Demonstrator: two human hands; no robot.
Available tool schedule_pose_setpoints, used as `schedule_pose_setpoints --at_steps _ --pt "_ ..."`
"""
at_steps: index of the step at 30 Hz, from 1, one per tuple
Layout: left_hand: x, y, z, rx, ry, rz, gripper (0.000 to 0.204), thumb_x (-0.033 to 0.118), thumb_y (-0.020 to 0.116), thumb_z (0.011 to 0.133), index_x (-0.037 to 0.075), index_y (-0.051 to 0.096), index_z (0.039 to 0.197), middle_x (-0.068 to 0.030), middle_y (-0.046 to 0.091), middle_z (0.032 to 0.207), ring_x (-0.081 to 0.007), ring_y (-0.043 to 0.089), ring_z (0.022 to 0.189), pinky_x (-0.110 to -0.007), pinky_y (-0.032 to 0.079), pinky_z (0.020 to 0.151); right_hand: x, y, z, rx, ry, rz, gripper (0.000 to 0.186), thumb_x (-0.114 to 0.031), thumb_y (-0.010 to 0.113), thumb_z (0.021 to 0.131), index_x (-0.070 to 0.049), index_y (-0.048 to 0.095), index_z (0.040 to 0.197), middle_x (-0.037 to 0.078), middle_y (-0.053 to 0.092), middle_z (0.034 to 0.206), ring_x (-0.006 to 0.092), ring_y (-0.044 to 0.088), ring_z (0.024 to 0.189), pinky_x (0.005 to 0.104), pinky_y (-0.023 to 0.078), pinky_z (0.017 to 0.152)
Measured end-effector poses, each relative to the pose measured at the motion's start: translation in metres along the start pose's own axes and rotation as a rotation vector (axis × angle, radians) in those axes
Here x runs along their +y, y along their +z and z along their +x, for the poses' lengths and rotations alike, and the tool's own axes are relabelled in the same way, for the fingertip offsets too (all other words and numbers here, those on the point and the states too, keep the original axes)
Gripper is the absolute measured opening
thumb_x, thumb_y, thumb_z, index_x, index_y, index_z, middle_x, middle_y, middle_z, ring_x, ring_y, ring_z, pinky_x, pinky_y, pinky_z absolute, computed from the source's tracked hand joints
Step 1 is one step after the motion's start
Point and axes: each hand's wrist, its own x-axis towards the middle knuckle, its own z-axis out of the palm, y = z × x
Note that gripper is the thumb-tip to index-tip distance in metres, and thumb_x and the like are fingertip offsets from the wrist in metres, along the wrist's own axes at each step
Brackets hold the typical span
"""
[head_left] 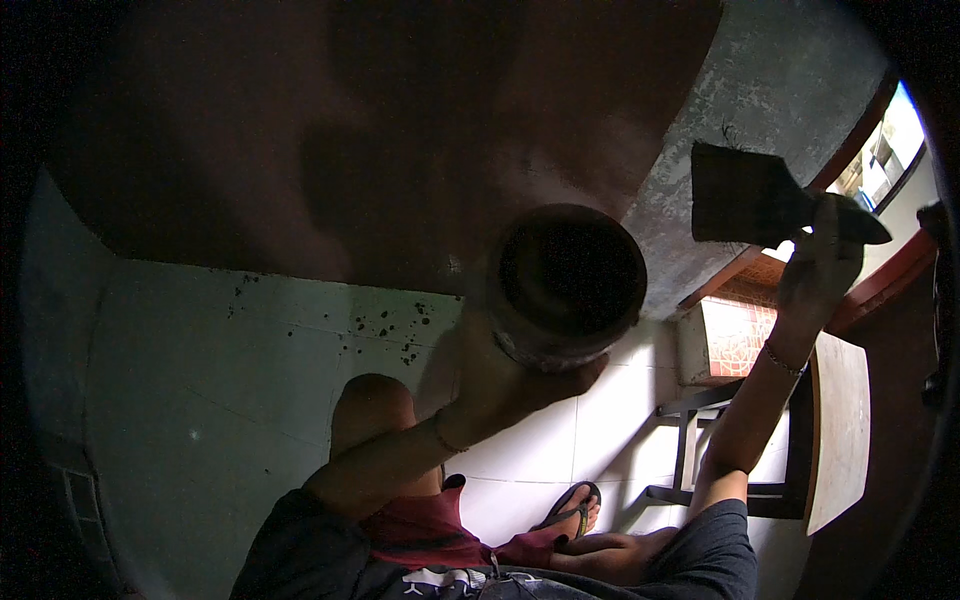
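Observation:
My left hand is wrapped round the lower side of a round paint can, holding it up before the wall with its open mouth toward me. The inside of the can is dark, so its contents cannot be made out. To the right, my right hand grips the handle of a wide, flat paintbrush, raised with its dark bristles pointing left. A few stray bristles stick out at its edges. The wall is dark brown on the left and middle, with a patchy grey part on the right.
Dark drops dot the pale tiled floor along the wall's foot. A chair with a light wooden top and dark frame stands by my right arm. Behind it are a tiled ledge and a bright window opening.

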Motion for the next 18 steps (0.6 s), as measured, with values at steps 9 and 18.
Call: schedule_pose_setpoints --at_steps 9,18 --pt "-0.037 0.046 -0.015 0.015 0.222 0.302 0.091 0.029 0.093 0.06 0.0 0.045 0.131 -0.015 0.06 0.12 -0.026 0.062 0.108 -0.038 0.052 0.092 -0.05 0.046 -0.021 -0.281 0.083 0.167 0.02 -0.01 0.075 0.087 -0.003 0.068 0.105 0.005 0.072 0.099 0.0119 0.064 0.085 0.0279 0.053 0.078" --pt "-0.041 0.058 -0.017 0.024 0.258 0.351 0.09 0.03 0.092 0.059 0.002 0.046 0.131 -0.0148 0.059 0.121 -0.0265 0.061 0.109 -0.038 0.051 0.093 -0.077 0.038 -0.033 -0.552 -0.03 -0.099 0.015 -0.007 0.08 0.081 -0.003 0.07 0.091 0.005 0.072 0.089 0.0135 0.069 0.075 0.0285 0.056 0.067"
